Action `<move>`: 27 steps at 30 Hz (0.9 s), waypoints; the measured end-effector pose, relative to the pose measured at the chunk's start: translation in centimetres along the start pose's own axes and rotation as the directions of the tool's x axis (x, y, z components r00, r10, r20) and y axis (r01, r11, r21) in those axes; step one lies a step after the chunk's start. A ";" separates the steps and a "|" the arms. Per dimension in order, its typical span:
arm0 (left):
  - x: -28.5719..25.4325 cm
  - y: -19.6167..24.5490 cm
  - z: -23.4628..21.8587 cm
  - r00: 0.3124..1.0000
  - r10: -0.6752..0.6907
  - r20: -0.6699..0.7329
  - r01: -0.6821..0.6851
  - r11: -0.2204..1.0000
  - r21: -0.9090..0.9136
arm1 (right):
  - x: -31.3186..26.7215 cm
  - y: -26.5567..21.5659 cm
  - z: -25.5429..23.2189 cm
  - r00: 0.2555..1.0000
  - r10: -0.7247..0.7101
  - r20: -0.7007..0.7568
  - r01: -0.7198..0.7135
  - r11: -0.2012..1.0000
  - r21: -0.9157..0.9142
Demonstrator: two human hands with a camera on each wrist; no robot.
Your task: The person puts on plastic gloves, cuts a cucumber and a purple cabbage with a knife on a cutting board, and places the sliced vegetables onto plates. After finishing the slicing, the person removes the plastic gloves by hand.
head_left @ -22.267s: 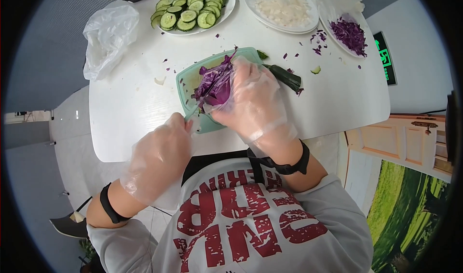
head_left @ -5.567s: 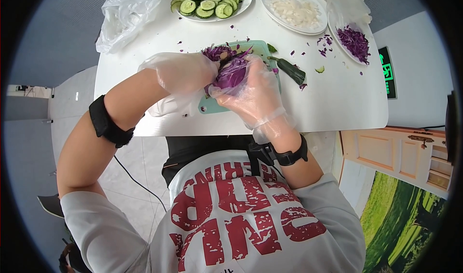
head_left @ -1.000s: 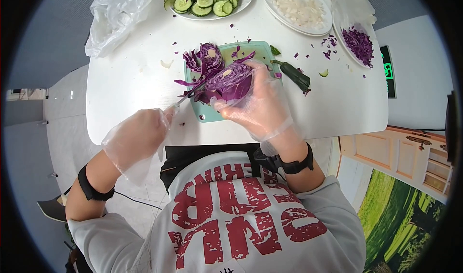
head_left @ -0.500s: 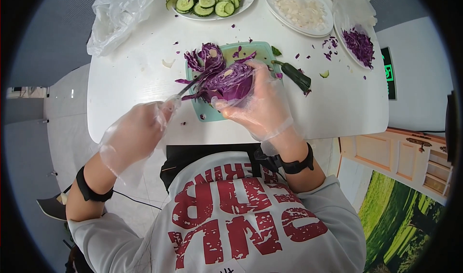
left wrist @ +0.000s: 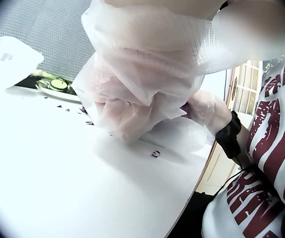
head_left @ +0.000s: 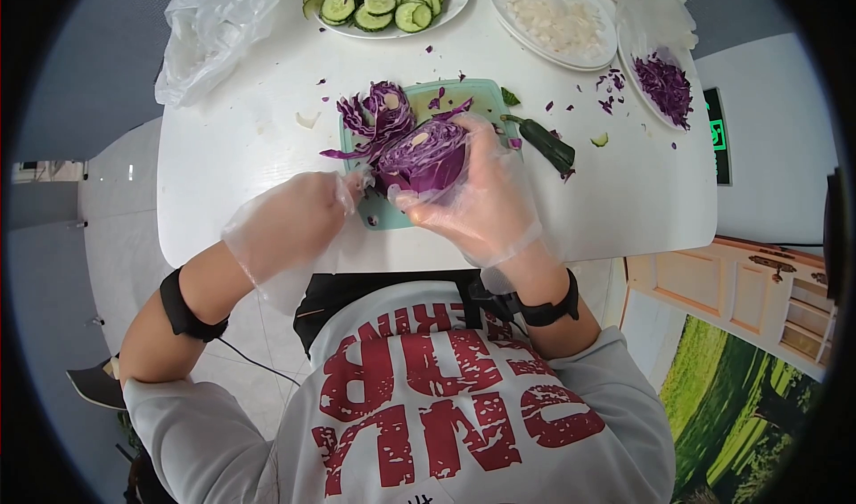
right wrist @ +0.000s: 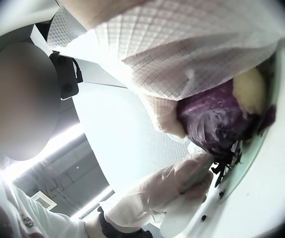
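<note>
In the head view, my gloved right hand (head_left: 481,188) grips a piece of red cabbage (head_left: 426,158), its cut face turned up and its pale core showing. The piece sits on a light green cutting board (head_left: 388,217). A cut-off portion of cabbage (head_left: 379,112) lies against its far left side. My gloved left hand (head_left: 299,219) holds a knife at the near left of the cabbage; its blade is hidden in the head view. The right wrist view shows a greyish-green knife handle (right wrist: 196,179) between the left fingers, low beside the cabbage (right wrist: 212,119).
A plate of cucumber slices (head_left: 374,0), a plate of chopped white pieces (head_left: 553,23) and a plate of shredded cabbage (head_left: 662,85) stand along the far side. A cucumber end (head_left: 546,143) lies right of the board. A crumpled plastic bag (head_left: 218,36) is at far left.
Since half a second ago my left hand has moved right and nearer the cabbage, and the knife blade has gone out of sight. The right hand keeps its hold on the cabbage.
</note>
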State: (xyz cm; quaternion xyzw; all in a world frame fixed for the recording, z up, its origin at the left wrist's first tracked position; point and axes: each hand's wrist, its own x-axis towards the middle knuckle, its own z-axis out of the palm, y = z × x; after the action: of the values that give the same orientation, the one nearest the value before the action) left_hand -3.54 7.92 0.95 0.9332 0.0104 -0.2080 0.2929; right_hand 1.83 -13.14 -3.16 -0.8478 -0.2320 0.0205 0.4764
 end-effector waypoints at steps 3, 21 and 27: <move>-0.5 0.6 -0.6 0.993 -0.084 0.079 0.078 0.995 0.067 | -0.1 0.0 -0.1 0.999 -0.039 -0.023 0.038 0.999 -0.032; 0.3 -1.5 0.0 0.999 0.040 0.024 -0.041 0.998 0.040 | -0.1 -0.2 0.0 0.998 -0.026 -0.050 0.023 0.998 -0.060; -2.0 -1.3 -0.9 0.995 -0.064 -0.074 0.066 0.997 0.031 | -0.2 -0.2 -0.3 0.998 -0.047 -0.036 0.043 0.994 -0.096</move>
State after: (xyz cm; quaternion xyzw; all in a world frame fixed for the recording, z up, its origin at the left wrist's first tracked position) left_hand -5.24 9.68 1.68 0.9440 0.0481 -0.1835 0.2698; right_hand 1.64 -13.36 -2.89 -0.8644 -0.2427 -0.0176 0.4400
